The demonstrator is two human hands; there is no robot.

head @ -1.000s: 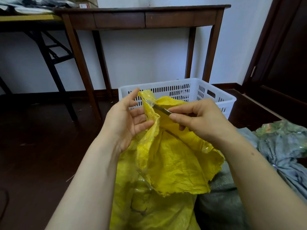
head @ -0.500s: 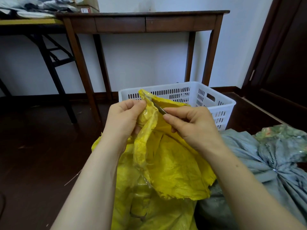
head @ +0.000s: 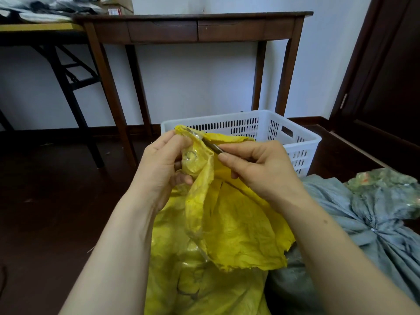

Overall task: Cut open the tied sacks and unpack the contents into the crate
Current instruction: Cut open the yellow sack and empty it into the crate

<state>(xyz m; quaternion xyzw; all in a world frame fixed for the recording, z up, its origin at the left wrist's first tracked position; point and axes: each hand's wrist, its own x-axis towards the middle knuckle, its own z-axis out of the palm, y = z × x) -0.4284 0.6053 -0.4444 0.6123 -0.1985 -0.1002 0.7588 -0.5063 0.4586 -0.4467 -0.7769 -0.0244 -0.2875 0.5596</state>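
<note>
In the middle of the frame the yellow woven-plastic sack point(head: 227, 223) stands up from the lower edge, its mouth gathered into a twisted neck raised just in front of the white slotted plastic crate point(head: 295, 137), which sits at centre right on the dark floor point(head: 56, 212) below the dark wooden table point(head: 195, 26). The left hand point(head: 163, 169) grips that neck, fingers curled round the bunched, glossy top. The right hand point(head: 261, 169) pinches a slim metal blade point(head: 213, 147) between thumb and forefinger, its tip laid against the neck just beside the left fingertips. A loose yellow flap hangs down below the right wrist. At the right of the frame a grey-green tied sack point(head: 375, 223) lies on its side, its knot unopened. The yellow material looks thin, light and crinkly; it holds its creases but gives no support of its own, and the shiny wrap at the neck is probably slick under the fingers. The firmest place to hold it is likely the bunched neck below the binding, pulled taut so the blade bites rather than skids. The blade points towards the left fingers, so a slip is the main risk. What is inside, and how heavy it is, cannot be told from here.
</note>
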